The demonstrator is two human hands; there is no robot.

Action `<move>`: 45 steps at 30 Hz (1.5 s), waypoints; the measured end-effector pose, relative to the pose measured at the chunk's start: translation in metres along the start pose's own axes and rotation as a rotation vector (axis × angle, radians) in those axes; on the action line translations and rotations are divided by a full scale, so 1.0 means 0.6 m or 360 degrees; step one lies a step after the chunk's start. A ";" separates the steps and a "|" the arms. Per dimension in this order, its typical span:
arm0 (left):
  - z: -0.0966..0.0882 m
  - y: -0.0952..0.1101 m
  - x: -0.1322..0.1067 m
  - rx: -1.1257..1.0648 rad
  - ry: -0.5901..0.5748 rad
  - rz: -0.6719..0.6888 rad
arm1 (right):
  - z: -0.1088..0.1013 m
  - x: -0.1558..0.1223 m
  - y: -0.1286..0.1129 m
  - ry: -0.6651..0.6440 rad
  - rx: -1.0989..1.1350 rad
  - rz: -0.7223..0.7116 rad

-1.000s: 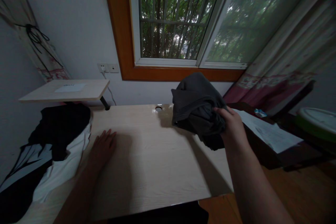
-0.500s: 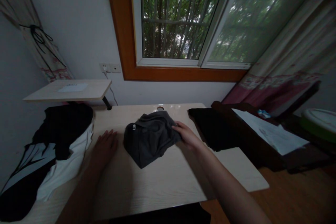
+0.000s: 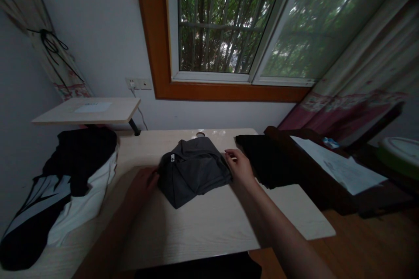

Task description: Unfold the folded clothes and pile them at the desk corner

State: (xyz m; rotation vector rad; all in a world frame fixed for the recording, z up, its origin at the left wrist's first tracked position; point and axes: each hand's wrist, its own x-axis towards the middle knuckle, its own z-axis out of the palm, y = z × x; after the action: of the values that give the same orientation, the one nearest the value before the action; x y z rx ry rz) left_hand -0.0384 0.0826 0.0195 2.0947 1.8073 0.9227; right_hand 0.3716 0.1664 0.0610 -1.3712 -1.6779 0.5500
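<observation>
Crumpled dark grey garment (image 3: 193, 171) at the middle of a pale wooden desk (image 3: 209, 222), left hand (image 3: 142, 182) touching its left edge, right hand (image 3: 240, 166) at its right edge, fingers loosely open, black-and-white clothes (image 3: 62, 183) far left, black cloth (image 3: 266, 159) right.

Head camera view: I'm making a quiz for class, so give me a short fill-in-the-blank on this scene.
1. The grey garment lies on the ___.
2. The left hand and right hand touch its two ___.
3. The black-and-white clothes lie to its ___.

Missing: table; sides; left
</observation>
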 end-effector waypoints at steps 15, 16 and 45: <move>0.012 0.005 0.022 -0.0083 0.0099 -0.0350 | 0.066 -0.029 -0.043 -0.0671 -0.0085 0.0169; 0.004 -0.005 0.029 -0.0102 0.0129 -0.0402 | 0.065 -0.039 -0.051 -0.0761 0.0008 0.0204; 0.010 -0.054 0.088 -0.0081 0.0307 -0.0401 | -0.017 0.016 -0.074 0.0499 0.1269 0.0382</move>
State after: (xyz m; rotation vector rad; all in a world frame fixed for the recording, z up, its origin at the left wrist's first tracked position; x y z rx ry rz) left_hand -0.0590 0.1411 0.0135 1.7467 2.0589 1.1183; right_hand 0.3555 0.1604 0.1040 -0.9882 -0.8820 0.9570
